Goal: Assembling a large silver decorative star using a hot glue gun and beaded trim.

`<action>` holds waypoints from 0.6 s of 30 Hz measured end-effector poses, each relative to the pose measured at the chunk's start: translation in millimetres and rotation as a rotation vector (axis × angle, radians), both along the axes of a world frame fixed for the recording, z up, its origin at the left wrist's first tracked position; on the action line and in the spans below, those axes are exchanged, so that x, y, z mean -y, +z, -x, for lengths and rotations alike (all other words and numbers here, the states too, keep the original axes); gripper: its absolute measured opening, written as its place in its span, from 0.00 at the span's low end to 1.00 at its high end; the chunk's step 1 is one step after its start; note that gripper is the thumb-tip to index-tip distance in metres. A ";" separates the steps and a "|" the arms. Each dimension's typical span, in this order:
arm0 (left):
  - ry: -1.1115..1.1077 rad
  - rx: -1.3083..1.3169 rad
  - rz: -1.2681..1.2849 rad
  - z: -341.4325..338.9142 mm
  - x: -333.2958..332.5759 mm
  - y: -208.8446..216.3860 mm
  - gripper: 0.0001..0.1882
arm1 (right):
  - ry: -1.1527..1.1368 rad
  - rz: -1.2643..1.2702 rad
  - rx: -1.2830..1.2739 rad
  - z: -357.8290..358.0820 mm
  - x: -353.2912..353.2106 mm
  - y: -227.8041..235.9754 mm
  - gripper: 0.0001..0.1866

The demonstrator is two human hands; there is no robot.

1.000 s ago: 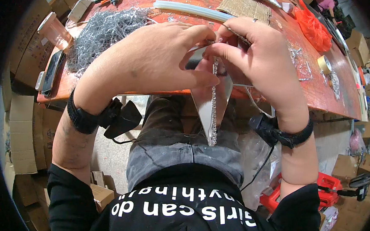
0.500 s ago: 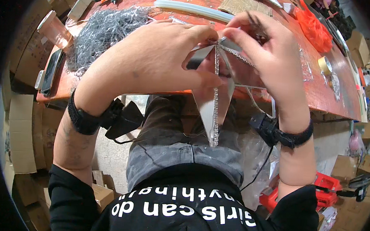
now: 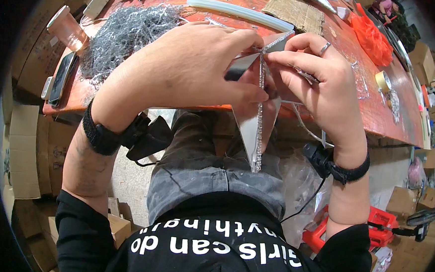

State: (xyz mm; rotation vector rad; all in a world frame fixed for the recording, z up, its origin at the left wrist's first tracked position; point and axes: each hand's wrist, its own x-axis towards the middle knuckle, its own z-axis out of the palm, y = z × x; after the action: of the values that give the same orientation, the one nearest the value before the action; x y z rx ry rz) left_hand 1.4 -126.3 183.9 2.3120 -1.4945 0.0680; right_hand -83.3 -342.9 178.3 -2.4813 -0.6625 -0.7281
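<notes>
Left hand [image 3: 182, 66] clamps a mirrored star [image 3: 246, 119] between thumb and fingers, apparently steadying it over the tabletop [image 3: 395, 119] edge, while the right hand [image 3: 325, 80], just beside, pinches beaded trim [image 3: 260, 111] near its centre.

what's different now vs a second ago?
Right hand moved right and toward the wearer, its fingertips still by the centre of the mirrored star. A beaded strip now shows running from that centre to the upper right, where the hand was in the way. No visible release. Unchanged: left hand gripping the star; phone, cup, tinsel in place.
</notes>
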 end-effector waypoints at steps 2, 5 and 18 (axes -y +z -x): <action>0.000 0.000 0.000 0.4 -0.2 0.8 0.28 | -0.002 0.012 0.013 0.3 -1.0 0.7 0.11; -0.001 0.001 -0.018 -0.3 0.7 -0.2 0.28 | -0.024 0.064 0.043 2.9 -3.1 0.8 0.13; -0.001 -0.041 -0.033 -3.1 0.1 5.0 0.27 | -0.071 0.162 0.261 -1.6 -3.5 12.6 0.10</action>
State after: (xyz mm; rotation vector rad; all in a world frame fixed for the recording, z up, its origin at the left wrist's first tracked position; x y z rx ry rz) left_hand 4.4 -126.3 188.8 2.3242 -1.4872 -0.0045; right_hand -81.7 -339.4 190.9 -2.5911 -0.7550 -1.0782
